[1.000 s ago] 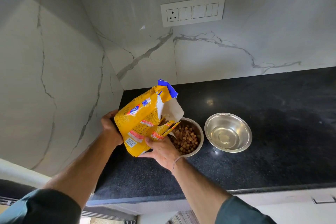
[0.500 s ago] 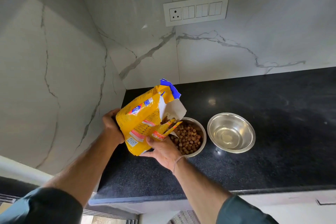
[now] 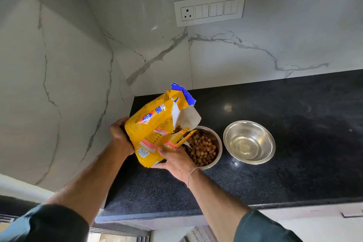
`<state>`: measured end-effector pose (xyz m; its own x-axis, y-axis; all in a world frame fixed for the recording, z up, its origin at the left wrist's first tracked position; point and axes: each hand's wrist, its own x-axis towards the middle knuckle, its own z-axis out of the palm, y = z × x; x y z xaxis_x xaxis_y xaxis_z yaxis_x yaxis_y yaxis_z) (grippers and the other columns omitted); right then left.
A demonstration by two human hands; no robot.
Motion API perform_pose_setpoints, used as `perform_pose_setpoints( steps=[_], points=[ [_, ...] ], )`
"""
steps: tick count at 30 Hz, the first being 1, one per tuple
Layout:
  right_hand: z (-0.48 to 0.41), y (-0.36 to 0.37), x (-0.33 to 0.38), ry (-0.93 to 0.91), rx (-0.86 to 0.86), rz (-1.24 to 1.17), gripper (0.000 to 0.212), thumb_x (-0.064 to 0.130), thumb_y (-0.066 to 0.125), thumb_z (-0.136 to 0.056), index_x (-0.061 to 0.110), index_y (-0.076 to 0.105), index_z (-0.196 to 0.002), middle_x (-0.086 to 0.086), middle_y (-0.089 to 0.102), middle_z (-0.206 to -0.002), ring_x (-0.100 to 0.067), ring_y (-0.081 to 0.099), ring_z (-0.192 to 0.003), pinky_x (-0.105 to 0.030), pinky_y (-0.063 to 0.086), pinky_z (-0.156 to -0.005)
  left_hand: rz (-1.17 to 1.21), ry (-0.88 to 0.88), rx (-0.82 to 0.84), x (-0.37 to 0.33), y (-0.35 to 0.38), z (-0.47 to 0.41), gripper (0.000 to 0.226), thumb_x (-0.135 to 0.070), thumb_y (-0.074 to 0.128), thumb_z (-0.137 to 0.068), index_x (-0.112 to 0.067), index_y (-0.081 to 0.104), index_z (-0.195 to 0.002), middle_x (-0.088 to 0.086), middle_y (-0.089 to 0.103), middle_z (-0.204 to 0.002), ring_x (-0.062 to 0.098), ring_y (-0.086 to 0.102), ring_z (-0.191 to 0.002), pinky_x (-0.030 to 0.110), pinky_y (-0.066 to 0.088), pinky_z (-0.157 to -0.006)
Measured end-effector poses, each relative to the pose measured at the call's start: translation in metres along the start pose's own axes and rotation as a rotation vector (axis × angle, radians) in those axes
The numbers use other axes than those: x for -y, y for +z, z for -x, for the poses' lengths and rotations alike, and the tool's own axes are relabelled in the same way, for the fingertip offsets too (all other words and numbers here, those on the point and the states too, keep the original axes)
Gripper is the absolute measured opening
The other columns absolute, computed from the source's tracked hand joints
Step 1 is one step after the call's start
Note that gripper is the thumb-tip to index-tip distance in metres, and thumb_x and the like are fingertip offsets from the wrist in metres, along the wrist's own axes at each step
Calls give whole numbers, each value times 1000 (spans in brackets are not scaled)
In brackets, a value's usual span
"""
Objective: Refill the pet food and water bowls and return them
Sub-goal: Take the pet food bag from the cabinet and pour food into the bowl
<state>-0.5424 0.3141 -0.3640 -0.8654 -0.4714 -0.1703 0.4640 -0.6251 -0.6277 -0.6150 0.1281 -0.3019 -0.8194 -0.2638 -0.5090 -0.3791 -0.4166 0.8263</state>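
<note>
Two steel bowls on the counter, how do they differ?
The left bowl holds brown kibble; the right bowl holds none. The yellow bag covers part of the left bowl; the right bowl is in full view. Both are round, shiny metal, on the black counter.

Marble walls, black countertop

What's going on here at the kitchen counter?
A person is tipping a yellow food bag with both hands: the left hand grips its base and the right hand holds its underside. The torn mouth sits over a steel bowl holding brown kibble on the black counter. A second steel bowl stands beside it, untouched; whether it holds water is unclear.
</note>
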Motion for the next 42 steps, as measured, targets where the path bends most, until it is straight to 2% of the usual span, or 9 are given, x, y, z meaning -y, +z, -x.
perform_pose_setpoints(
  steps=[4,10,15,20,25,28,31,38,42],
  points=[
    [0,-1,0,-9,26,10,65,9,75,-87,23,53,-146,-10,59,-146,-38,54,-136,-80,36,-103,21,-13,22,1,1,-2,46,-50,45,-91,-24,77,-71,10,76,-82,30,75,-69,42,60,-75],
    [0,-1,-1,-29,8,-1,61,11,74,-87,23,55,-143,-9,61,-144,-35,58,-132,-77,40,-102,33,-18,50,1,2,-4,51,-50,43,-94,-25,79,-68,9,76,-80,29,75,-68,41,61,-69],
    [-1,1,-1,-12,37,3,66,8,74,-84,20,53,-145,-11,60,-146,-37,56,-134,-78,36,-105,24,-21,72,-2,1,-7,54,-48,41,-94,-24,80,-65,10,77,-78,29,76,-66,41,61,-64],
    [-2,2,-2,-26,11,27,67,8,77,-81,21,54,-143,-11,62,-144,-38,56,-134,-77,39,-103,11,-12,80,-1,-2,-7,51,-49,42,-92,-24,80,-67,10,76,-80,30,75,-69,42,60,-72],
    [-2,0,-5,-32,17,10,70,10,78,-82,21,51,-146,-11,60,-146,-38,54,-136,-78,37,-104,12,-1,81,0,0,-6,53,-48,41,-94,-24,80,-66,9,76,-79,29,76,-69,41,61,-67],
    [-3,0,-5,-30,20,24,75,13,83,-79,21,51,-147,-10,60,-146,-37,55,-136,-77,39,-103,1,7,88,-1,1,-6,49,-48,41,-95,-24,78,-74,10,76,-82,30,75,-72,41,61,-70],
    [-4,0,-3,-31,-1,34,82,18,89,-75,20,50,-147,-10,60,-145,-36,57,-134,-75,43,-101,-10,5,82,-1,2,-5,44,-49,40,-96,-24,76,-92,12,77,-89,31,76,-77,43,61,-75],
    [-4,-3,-4,-18,47,10,71,11,80,-83,23,51,-147,-10,57,-149,-36,55,-136,-76,39,-105,-26,16,85,-3,4,-1,43,-48,40,-96,-22,74,-94,12,77,-88,32,76,-76,44,61,-75],
    [-3,-1,-2,-34,26,0,64,9,80,-81,24,58,-139,-10,61,-145,-37,56,-134,-77,38,-103,-44,27,94,-4,5,1,41,-46,39,-96,-22,71,-87,11,74,-83,32,73,-76,42,60,-76]
  ],
)
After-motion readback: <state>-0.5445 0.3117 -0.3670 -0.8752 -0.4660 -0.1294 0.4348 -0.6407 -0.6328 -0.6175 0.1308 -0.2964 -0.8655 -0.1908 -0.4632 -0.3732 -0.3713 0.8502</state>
